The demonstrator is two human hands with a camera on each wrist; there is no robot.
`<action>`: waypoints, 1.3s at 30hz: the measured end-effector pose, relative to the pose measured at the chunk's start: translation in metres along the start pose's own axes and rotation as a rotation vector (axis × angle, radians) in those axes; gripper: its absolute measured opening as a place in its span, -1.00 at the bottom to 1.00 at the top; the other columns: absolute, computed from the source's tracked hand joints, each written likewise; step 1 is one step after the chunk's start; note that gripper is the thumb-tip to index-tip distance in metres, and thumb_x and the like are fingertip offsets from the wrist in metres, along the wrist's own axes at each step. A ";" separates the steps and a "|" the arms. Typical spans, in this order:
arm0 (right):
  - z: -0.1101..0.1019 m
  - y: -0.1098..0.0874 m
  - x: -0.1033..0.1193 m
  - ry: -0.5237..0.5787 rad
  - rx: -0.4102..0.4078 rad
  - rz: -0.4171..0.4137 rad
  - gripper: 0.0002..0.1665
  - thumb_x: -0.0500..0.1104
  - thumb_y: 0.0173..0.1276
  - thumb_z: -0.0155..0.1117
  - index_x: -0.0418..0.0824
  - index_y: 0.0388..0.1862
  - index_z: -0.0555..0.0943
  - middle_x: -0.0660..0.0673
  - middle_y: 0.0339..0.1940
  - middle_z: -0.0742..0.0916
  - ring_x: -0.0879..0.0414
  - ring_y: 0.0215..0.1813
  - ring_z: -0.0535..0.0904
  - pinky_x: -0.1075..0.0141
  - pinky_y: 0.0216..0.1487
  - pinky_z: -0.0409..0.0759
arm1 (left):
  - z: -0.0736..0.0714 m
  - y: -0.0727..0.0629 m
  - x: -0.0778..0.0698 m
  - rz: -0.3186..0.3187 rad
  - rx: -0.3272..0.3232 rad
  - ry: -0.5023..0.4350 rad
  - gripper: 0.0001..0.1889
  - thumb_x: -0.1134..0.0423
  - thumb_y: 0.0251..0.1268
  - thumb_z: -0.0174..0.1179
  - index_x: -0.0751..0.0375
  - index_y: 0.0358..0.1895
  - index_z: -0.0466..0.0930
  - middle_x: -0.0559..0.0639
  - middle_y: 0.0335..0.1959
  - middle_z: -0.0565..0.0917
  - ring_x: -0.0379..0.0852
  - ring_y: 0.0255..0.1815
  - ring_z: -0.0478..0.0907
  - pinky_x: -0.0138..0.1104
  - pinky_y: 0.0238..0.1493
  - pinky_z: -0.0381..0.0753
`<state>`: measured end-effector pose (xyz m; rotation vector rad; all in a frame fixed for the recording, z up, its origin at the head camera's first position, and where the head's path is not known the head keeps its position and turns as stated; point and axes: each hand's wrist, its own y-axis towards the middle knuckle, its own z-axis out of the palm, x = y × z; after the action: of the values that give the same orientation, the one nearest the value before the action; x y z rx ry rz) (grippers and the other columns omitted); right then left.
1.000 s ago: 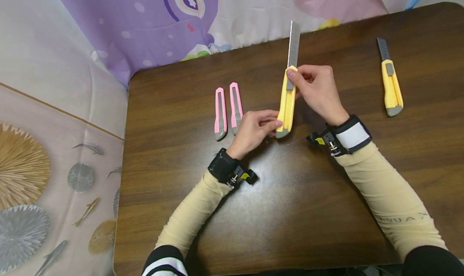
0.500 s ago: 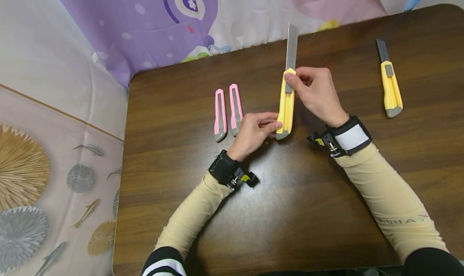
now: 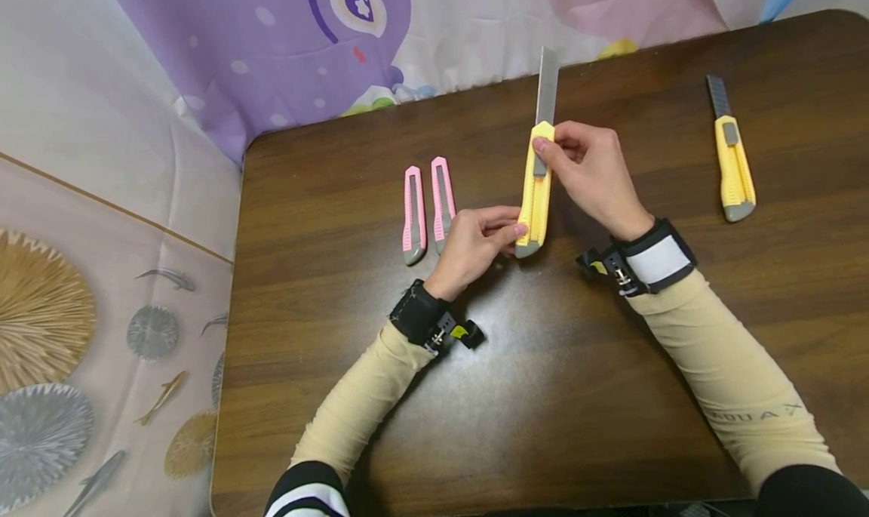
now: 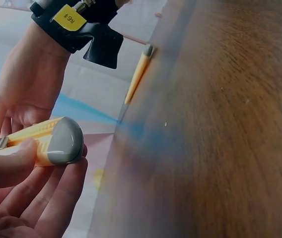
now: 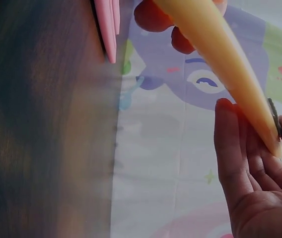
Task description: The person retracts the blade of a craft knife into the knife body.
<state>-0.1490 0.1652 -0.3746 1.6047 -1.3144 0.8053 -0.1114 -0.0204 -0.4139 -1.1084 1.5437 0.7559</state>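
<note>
Both hands hold a yellow utility knife (image 3: 536, 200) tilted up above the table, its long grey blade (image 3: 548, 87) out at the far end. My left hand (image 3: 471, 249) grips the grey-capped butt, thumb on the near face; that cap (image 4: 67, 141) fills the front of the left wrist view. My right hand (image 3: 597, 170) pinches the knife near the blade end, thumb on the grey slider (image 3: 540, 167). In the right wrist view, the smooth yellow back of the handle (image 5: 220, 54) crosses between the hands.
Two pink utility knives, one farther left (image 3: 413, 215) and one partly behind my left hand (image 3: 442, 196), lie on the brown wooden table (image 3: 543, 396). A second yellow utility knife (image 3: 733, 162), blade out, lies at the right. A patterned curtain (image 3: 462, 34) hangs along the back edge.
The blade shows a little shorter above the handle than before, and the slider with the right thumb sits slightly farther back from the handle's tip. Both hands keep their hold; the other knives stay put.
</note>
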 end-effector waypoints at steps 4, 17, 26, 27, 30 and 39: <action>0.000 0.000 0.000 0.014 0.046 0.017 -0.70 -0.15 0.42 0.26 -0.38 -0.05 0.67 -0.29 -0.26 0.75 0.32 -0.46 0.57 0.60 -0.45 0.53 | 0.000 0.000 0.000 0.000 -0.012 -0.004 -0.71 0.36 0.32 0.26 0.36 0.07 0.65 0.27 -0.09 0.76 -0.06 -0.32 0.75 -0.16 -0.24 0.81; 0.000 -0.001 -0.001 0.026 0.114 0.041 -0.67 -0.14 0.46 0.21 -0.42 -0.06 0.66 -0.24 -0.36 0.73 0.28 -0.57 0.59 0.50 -0.55 0.63 | 0.000 0.001 0.002 -0.003 -0.013 0.010 -0.71 0.34 0.32 0.26 0.34 0.08 0.65 0.25 -0.09 0.77 -0.08 -0.32 0.75 -0.22 -0.26 0.81; 0.000 0.000 -0.001 0.020 0.096 0.035 -0.69 -0.13 0.45 0.23 -0.40 -0.13 0.68 -0.17 -0.41 0.73 0.29 -0.58 0.60 0.48 -0.54 0.64 | 0.000 0.001 0.002 -0.007 -0.008 0.028 -0.70 0.33 0.33 0.26 0.32 0.09 0.65 0.23 -0.10 0.77 -0.05 -0.30 0.76 -0.25 -0.27 0.80; 0.000 0.000 -0.001 0.021 0.088 0.032 -0.70 -0.13 0.44 0.24 -0.39 -0.15 0.69 -0.14 -0.42 0.74 0.30 -0.57 0.60 0.48 -0.53 0.65 | 0.000 0.001 0.002 -0.007 -0.010 0.029 -0.70 0.33 0.33 0.25 0.32 0.09 0.65 0.23 -0.10 0.77 -0.06 -0.30 0.75 -0.25 -0.27 0.80; 0.000 0.002 -0.002 0.039 0.068 0.031 -0.72 -0.14 0.41 0.27 -0.38 -0.19 0.70 -0.01 -0.44 0.74 0.33 -0.54 0.61 0.48 -0.49 0.66 | 0.000 0.001 0.002 -0.004 -0.016 0.034 -0.71 0.33 0.33 0.25 0.32 0.09 0.65 0.23 -0.11 0.77 -0.08 -0.33 0.74 -0.24 -0.27 0.80; -0.002 0.001 -0.004 0.050 0.064 0.030 -0.73 -0.16 0.38 0.31 -0.40 -0.18 0.70 0.07 -0.45 0.73 0.30 -0.50 0.59 0.57 -0.48 0.57 | 0.000 0.000 0.002 0.009 -0.026 0.053 -0.71 0.32 0.33 0.26 0.31 0.07 0.66 0.22 -0.13 0.78 -0.12 -0.39 0.72 -0.17 -0.27 0.80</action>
<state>-0.1511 0.1681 -0.3769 1.6081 -1.2914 0.9086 -0.1116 -0.0210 -0.4155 -1.1494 1.5879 0.7600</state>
